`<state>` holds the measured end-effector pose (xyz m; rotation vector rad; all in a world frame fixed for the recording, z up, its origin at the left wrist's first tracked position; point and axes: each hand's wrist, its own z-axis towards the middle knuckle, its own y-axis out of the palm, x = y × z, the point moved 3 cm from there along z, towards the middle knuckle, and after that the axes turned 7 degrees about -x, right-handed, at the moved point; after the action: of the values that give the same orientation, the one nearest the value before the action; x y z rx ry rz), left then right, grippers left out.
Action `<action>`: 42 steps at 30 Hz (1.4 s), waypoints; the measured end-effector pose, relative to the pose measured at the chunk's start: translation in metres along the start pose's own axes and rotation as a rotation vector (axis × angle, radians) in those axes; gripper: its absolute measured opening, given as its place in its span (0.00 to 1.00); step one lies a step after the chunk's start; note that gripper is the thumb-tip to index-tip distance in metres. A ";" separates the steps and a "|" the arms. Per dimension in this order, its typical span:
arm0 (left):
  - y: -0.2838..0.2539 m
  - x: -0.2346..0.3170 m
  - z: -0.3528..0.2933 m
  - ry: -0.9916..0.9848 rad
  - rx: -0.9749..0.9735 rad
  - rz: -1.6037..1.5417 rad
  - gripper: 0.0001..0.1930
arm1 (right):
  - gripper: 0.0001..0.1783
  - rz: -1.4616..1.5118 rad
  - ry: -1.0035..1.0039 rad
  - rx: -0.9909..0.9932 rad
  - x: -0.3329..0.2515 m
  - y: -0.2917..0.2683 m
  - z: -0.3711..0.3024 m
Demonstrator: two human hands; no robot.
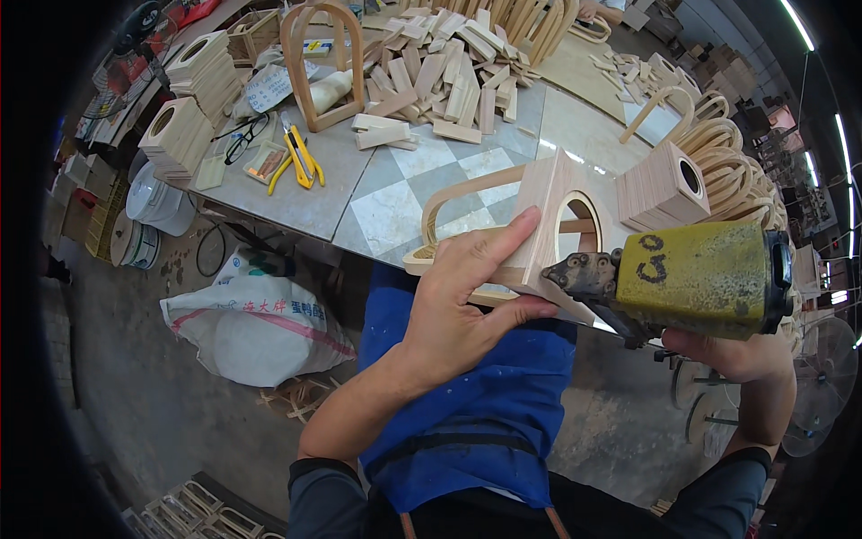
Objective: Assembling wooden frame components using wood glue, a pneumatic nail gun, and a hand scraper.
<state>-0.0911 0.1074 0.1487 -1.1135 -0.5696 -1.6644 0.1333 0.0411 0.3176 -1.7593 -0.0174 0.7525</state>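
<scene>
My left hand (460,301) grips a pale wooden box (541,202) at the table's front edge, thumb on its lower edge and fingers over its side. A round hole opens in the box's face. Against the box's left side is an arched bent-wood frame (467,186); whether they are joined I cannot tell. My right hand (732,355) is closed around the handle of a worn yellow nail gun (696,277), mostly hidden beneath its body. The gun's dark nose touches or nearly touches the box's lower corner below the hole.
Another holed box (651,190) stands right, before stacked bent-wood frames (732,171). Behind lie a heap of wooden blocks (449,76), a standing arch frame (289,63), yellow-handled cutters (298,160) and glasses (244,139). A white sack (256,332) sits on the floor.
</scene>
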 end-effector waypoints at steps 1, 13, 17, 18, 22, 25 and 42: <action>0.000 0.000 0.000 -0.003 -0.001 -0.002 0.43 | 0.19 -0.035 -0.024 -0.005 0.000 0.000 0.000; 0.000 0.001 0.000 0.026 -0.010 0.001 0.43 | 0.18 0.081 0.079 -0.050 0.005 -0.001 0.001; 0.002 0.001 0.000 0.044 -0.007 0.011 0.43 | 0.17 -0.189 -0.066 -0.085 0.005 0.000 -0.003; 0.002 0.001 0.000 0.037 -0.016 0.017 0.42 | 0.17 -0.187 -0.075 -0.085 0.006 0.000 -0.004; 0.003 0.001 0.000 0.015 -0.042 0.035 0.42 | 0.17 -0.181 -0.103 -0.084 0.007 0.001 -0.007; 0.003 0.000 0.000 0.021 -0.037 0.022 0.42 | 0.17 -0.235 -0.140 -0.094 0.008 0.001 -0.006; 0.002 0.000 -0.001 0.022 0.001 -0.012 0.42 | 0.19 -0.229 -0.141 0.000 0.011 0.006 -0.007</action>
<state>-0.0898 0.1060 0.1479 -1.0916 -0.5646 -1.6846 0.1430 0.0373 0.3082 -1.6673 -0.3090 0.7061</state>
